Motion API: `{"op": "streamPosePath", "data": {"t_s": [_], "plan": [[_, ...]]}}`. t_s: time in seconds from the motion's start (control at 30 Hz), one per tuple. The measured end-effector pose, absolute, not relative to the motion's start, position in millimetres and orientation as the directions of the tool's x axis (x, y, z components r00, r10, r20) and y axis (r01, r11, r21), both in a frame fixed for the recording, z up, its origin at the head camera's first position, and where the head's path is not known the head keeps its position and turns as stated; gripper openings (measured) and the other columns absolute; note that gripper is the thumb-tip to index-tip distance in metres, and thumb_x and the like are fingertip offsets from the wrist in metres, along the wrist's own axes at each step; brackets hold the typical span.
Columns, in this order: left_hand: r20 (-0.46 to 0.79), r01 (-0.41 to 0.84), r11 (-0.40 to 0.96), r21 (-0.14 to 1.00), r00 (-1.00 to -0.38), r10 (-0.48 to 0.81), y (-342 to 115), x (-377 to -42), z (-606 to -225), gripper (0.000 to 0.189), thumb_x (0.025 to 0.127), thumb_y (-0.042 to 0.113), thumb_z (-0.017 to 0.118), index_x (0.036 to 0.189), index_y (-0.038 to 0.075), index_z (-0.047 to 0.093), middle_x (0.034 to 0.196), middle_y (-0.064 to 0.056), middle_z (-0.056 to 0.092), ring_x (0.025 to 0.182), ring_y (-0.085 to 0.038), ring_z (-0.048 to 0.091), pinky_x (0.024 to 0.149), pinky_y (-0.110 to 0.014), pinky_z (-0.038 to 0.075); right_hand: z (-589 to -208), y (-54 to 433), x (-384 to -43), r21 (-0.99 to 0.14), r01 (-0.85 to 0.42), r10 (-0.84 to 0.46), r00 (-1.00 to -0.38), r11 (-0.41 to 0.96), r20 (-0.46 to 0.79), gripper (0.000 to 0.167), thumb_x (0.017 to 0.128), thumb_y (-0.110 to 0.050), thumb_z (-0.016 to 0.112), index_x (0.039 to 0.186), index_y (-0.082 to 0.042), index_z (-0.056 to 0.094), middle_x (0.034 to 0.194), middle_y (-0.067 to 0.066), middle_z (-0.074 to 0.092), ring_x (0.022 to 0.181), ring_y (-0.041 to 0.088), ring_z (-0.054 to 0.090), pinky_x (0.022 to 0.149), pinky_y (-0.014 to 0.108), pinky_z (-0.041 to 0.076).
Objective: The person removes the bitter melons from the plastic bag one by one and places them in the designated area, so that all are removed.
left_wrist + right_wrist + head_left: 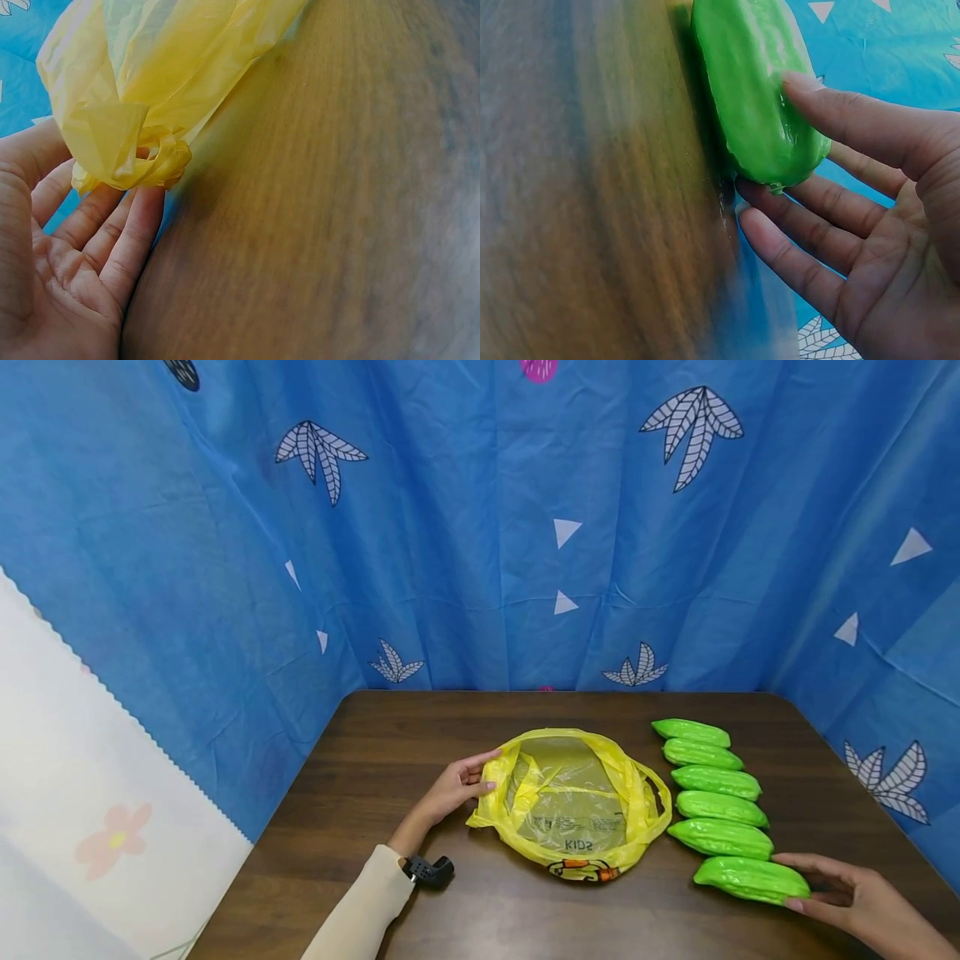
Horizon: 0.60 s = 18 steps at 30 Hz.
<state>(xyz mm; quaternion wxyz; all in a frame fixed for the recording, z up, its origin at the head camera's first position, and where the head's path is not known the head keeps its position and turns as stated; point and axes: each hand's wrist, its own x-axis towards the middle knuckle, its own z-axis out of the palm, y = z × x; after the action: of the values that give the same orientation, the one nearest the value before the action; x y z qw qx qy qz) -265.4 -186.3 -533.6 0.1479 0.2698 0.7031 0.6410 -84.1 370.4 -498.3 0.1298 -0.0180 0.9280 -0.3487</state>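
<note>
A yellow plastic bag [637, 814] lies on the table with its wide mouth facing up. My left hand [459, 787] holds the left side of its rim; in the left wrist view the fingers [139, 232] are at a bunched fold of the bag. At the table's right, several bright green bitter melons [716, 783] lie in a column running front to back. My right hand [843, 893] grips the right end of the nearest bitter melon [750, 878]. In the right wrist view, the thumb [840, 112] presses its side and other fingers reach around and under that end.
The dark wooden table [360, 752] reaches back to a blue patterned curtain [450, 527], which also rises along both sides. A white cloth [75, 760] with a flower print hangs at the left. A black wrist camera [431, 871] is strapped to my left wrist.
</note>
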Motion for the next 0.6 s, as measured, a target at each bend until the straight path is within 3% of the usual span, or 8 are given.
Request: {"op": "streamPosePath", "data": {"t_s": [0.6], "plan": [[0.131, 0.188, 0.043, 0.981, -0.812, 0.568, -186.1, -263.4, -530.5, 0.058, 0.100, 0.009, 0.065, 0.154, 0.009, 0.045, 0.151, -0.017, 0.050, 0.118, -0.029, 0.065, 0.089, -0.036, 0.058, -499.3, 369.7, -82.9, -0.637, 0.047, -0.116, -0.971, 0.769, -0.211, 0.072, 0.089, -0.038, 0.077, 0.143, 0.002, 0.052, 0.137, 0.035, 0.051, 0.113, 0.050, 0.056, 0.085, 0.057, 0.053]]}}
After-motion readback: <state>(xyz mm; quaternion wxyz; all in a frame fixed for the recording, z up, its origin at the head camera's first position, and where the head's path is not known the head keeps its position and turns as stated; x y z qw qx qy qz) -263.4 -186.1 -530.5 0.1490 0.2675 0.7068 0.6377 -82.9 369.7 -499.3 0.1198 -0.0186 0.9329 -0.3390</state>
